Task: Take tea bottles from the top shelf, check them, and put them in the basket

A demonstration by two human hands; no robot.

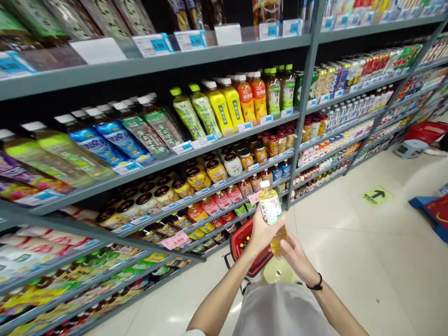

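Note:
A clear drink bottle (270, 210) with a white cap, a pale printed label and yellow liquid is tilted in front of me, over the floor beside the shelves. My left hand (262, 232) is closed around its middle, with the thumb across the front below the label. Lower down, my right hand (297, 255) grips the bottle near its base, its fingertips partly hidden behind it. A dark band circles my right wrist. Beneath the hands is a red shopping basket (241, 239) with several small bottles inside, partly covered by my left forearm.
Grey shelves (196, 142) run along the left and away to the right, packed with bottled drinks, jars and cans. A round pale-yellow object (278, 270) lies below my hands. Farther right are a green floor sign (378, 196), a blue-and-red object (432, 212) and a grey step stool (411, 148).

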